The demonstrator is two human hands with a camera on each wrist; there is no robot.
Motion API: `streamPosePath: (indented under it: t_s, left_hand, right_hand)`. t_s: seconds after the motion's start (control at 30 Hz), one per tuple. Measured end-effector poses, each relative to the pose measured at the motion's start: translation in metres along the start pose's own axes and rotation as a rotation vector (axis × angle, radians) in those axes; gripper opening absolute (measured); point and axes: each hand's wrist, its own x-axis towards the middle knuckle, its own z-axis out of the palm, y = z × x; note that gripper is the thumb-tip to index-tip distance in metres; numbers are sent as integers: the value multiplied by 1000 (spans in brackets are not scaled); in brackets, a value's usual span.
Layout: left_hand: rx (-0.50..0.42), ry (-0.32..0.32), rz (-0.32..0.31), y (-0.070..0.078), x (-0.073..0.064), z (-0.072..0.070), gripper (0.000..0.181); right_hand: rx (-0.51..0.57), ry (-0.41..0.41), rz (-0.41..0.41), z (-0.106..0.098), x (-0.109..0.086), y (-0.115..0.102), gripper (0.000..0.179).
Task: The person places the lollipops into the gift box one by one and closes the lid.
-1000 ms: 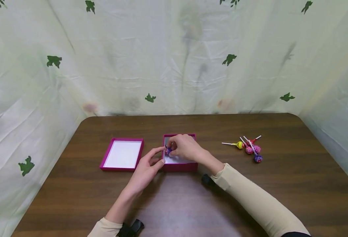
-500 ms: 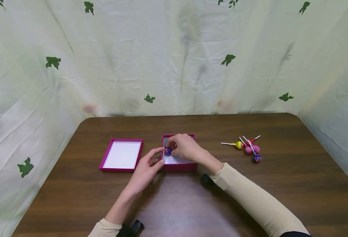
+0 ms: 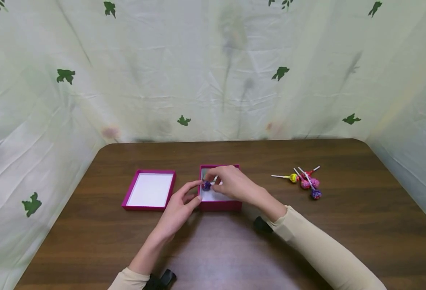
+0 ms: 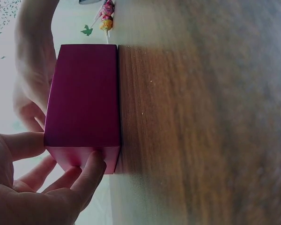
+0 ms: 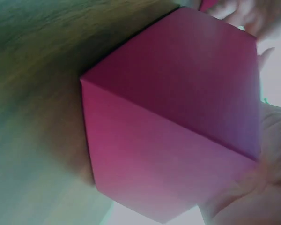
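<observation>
A magenta box (image 3: 221, 206) with a white inside stands uncovered mid-table. My left hand (image 3: 178, 207) is at its left side: in the left wrist view, fingers (image 4: 91, 176) lie against the wall and the thumb (image 4: 28, 144) touches the rim corner. A lollipop with a dark purple wrapper (image 3: 206, 186) lies inside by the left wall. Over the box, my right hand (image 3: 234, 184) has thumb and forefinger apart, just right of the lollipop head, a bit of white showing between them. In the right wrist view the box (image 5: 173, 89) hides the right fingertips.
The magenta lid (image 3: 149, 207) lies left of the box, white inside up. To the right, several lollipops (image 3: 305, 183) with yellow, pink, red and purple wrappers lie in a loose pile. A pale curtain (image 3: 198, 72) hangs behind the table.
My right thumb and forefinger have come apart from the purple lollipop, and the right hand and forearm have shifted slightly right. The left hand stays at the box.
</observation>
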Motion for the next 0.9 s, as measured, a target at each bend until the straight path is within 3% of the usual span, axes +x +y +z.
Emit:
streamPosePath:
  t_s: [0.43, 0.7, 0.9]
  left_hand:
    - [4, -3, -11, 3, -1, 0, 44]
    - [18, 5, -26, -1, 1, 1, 45]
    - [16, 12, -27, 0, 0, 1, 44]
  right_hand:
    - [98, 74, -21, -24, -33, -13, 23]
    - [32, 87, -36, -37, -57, -15, 22]
    - [42, 100, 14, -47, -76, -13, 23]
